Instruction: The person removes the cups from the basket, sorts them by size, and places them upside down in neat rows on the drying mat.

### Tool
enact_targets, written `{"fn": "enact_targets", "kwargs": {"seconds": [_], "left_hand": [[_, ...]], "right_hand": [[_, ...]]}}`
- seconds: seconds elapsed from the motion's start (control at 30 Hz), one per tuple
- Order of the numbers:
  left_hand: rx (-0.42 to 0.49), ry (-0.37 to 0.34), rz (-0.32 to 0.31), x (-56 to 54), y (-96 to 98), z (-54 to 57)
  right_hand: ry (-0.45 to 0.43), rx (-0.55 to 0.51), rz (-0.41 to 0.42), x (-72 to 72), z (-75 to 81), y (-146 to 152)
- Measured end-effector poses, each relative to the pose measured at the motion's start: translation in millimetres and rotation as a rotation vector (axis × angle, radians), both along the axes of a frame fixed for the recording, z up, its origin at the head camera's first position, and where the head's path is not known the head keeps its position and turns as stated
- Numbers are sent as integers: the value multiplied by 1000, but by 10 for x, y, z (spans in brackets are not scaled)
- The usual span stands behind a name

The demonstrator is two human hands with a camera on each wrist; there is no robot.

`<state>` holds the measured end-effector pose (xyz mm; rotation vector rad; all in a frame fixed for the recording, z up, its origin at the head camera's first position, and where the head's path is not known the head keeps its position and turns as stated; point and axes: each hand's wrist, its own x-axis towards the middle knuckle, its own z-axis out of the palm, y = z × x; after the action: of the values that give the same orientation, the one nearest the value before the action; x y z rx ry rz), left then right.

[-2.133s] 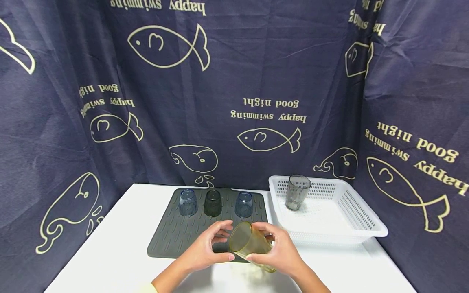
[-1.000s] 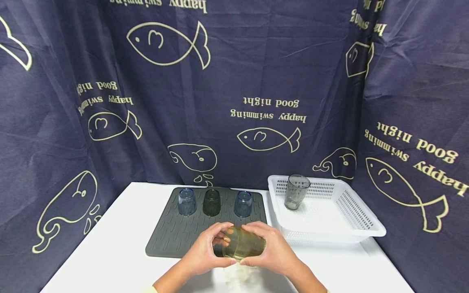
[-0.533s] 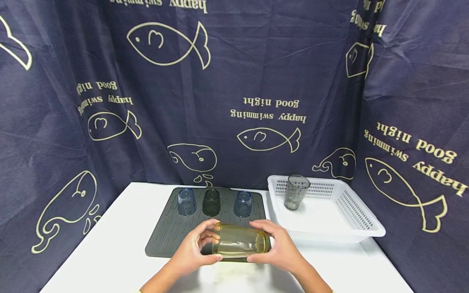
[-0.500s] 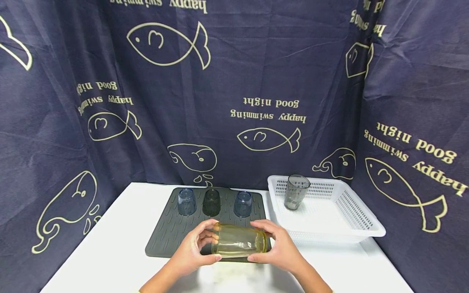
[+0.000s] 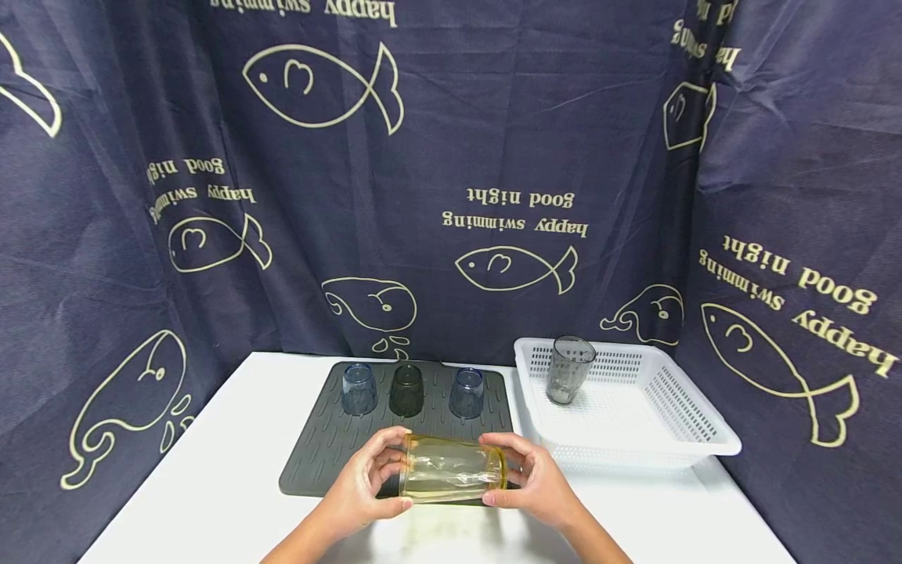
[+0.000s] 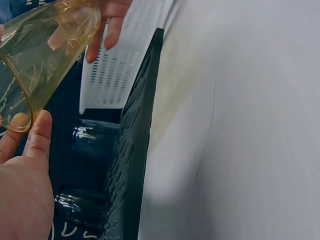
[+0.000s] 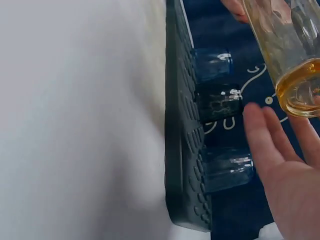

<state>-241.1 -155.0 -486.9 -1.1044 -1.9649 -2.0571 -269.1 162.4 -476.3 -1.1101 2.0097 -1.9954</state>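
A yellow, see-through drinking glass (image 5: 451, 470) is held on its side above the table, its mouth to the left and its thick base to the right. My left hand (image 5: 358, 479) pinches it at the rim, thumb below and fingers behind. Around the base curl the thumb and fingers of my right hand (image 5: 541, 484). In the left wrist view, the left thumb lies right at the glass's rim (image 6: 31, 107). The right wrist view shows the amber base (image 7: 295, 90) beside the spread right fingers.
A dark grey drying mat (image 5: 327, 454) bears two blue glasses, one left (image 5: 359, 392) and one right (image 5: 467, 393), with a black glass (image 5: 406, 392) between, all upside down. At right, a white basket (image 5: 705, 439) holds a clear grey glass (image 5: 569, 372). A fish-print curtain (image 5: 423, 188) hangs behind.
The yellow glass has turned from tilted, in the right hand with the left hand apart, to level between both hands. Lately it has shifted slightly left.
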Motion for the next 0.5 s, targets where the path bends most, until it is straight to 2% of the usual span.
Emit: {"fn": "enact_targets", "kwargs": {"seconds": [0.1, 0.2, 0.5], "left_hand": [[20, -2, -10, 3, -6, -7], [32, 14, -19, -6, -8, -9], [51, 13, -43, -9, -43, -15]], "right_hand": [[-38, -76, 71, 12, -24, -24], [-28, -131, 117, 20, -34, -48], [-27, -161, 109, 32, -47, -116]]}}
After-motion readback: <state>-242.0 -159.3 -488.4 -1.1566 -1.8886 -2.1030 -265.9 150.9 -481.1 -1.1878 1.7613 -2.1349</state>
